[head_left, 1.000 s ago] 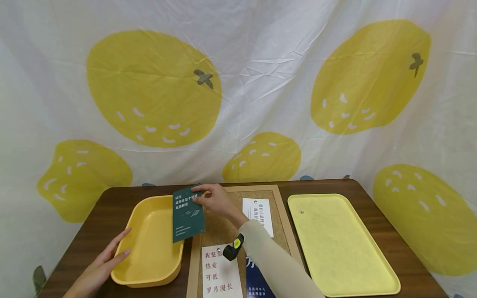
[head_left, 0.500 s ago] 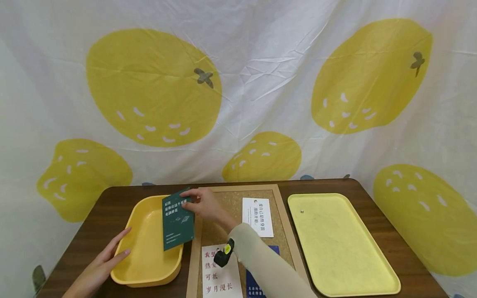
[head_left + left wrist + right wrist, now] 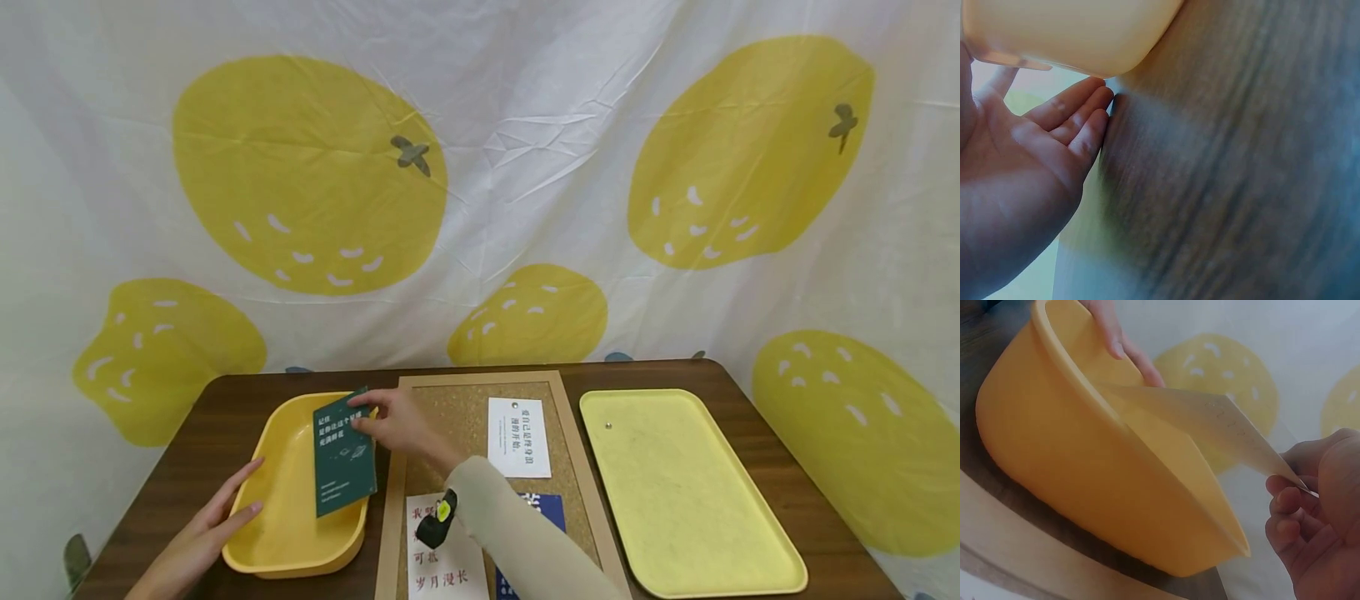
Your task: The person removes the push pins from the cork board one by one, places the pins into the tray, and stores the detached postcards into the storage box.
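Green card (image 3: 341, 471) in head view: R hand (image 3: 397, 425) pinches it at the upper R edge, fingers + thumb closed on it; card slants over the yellow bin (image 3: 348, 546), lower end above or in the opening, can't tell which. L hand (image 3: 198, 529) holds the bin's L rim, thumb & index tips over it. Bin sits on a brown wood-grain surface (image 3: 161, 454). Just beside it: framed corkboard (image 3: 465, 408) w/ a white black-text card (image 3: 517, 442) upper R, white red-text card (image 3: 450, 575) lower L, & blue card (image 3: 551, 508) lower R, partly behind the beige sleeve (image 3: 517, 525). Black device (image 3: 431, 529) on R wrist. Far R: pale yellow tray (image 3: 690, 500) w/ small silver dot (image 3: 608, 426), too tiny to ID. Lemon-print cloth (image 3: 525, 192) behind.

L wrist view: palm toward cam, three fingers side by side at the bin's lower outer corner; rest partly hidden.

R wrist view: card's pale back visible, edge gripped btwn thumb & fingers; it reaches past the bin's near rim. L hand's fingers show at the far rim.
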